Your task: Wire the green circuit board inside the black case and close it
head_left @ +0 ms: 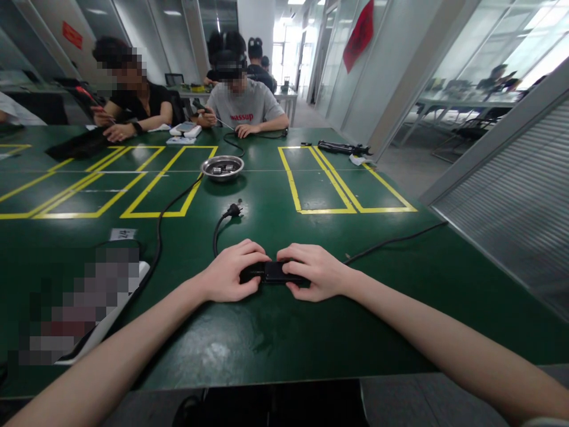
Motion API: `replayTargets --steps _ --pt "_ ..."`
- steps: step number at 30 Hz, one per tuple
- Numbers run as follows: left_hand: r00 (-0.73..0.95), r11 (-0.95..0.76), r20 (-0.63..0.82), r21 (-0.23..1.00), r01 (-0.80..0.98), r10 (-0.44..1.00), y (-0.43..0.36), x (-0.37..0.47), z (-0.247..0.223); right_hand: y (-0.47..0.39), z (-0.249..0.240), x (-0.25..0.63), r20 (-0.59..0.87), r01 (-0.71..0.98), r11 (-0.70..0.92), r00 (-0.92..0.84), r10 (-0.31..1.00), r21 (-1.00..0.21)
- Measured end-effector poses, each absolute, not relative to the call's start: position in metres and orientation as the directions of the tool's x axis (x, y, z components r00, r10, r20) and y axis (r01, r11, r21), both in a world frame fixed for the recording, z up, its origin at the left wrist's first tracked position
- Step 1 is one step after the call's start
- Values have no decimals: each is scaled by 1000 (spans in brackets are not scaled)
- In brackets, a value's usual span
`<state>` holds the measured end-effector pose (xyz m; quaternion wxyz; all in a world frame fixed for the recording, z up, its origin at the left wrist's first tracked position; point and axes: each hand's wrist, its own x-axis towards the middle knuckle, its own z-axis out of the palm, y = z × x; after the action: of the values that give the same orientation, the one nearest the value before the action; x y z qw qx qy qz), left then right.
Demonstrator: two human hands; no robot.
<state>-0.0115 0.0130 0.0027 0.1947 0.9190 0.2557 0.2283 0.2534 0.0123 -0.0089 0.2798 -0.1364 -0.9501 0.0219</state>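
Note:
A small black box-like device [276,272] lies low over the green table near its front edge. My left hand [233,271] is closed round its left end, at a dark connector or cable end whose exact shape is hidden. Round the right end of the device, the fingers of my right hand [313,273] are closed. A black cable with a plug [233,210] curves up from behind my left hand and rests on the table. Another black cable [391,242] runs from beside my right hand toward the table's right edge.
The green table [249,344] has yellow tape rectangles. A metal bowl [222,168] with small metal parts stands beyond the plug. At left lie a white-edged, pixelated object [140,276] and a long cable. Black tools [342,147] lie far right. Two people work across the table.

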Motion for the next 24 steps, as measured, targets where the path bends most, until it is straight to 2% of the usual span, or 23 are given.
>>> replayTargets --steps 4,8,18,24 --pt "765 -791 311 471 392 564 12 -11 3 12 -8 254 502 265 964 -829 246 -34" --pt "756 -784 305 462 415 579 13 -10 2 14 -8 256 501 281 960 -828 250 -15" --pt "730 -800 331 298 520 598 -10 -19 -4 6 -10 252 460 348 924 -803 380 -156" --pt "694 -770 335 310 557 637 -19 -23 -5 -1 -10 250 466 356 916 -789 401 -185"
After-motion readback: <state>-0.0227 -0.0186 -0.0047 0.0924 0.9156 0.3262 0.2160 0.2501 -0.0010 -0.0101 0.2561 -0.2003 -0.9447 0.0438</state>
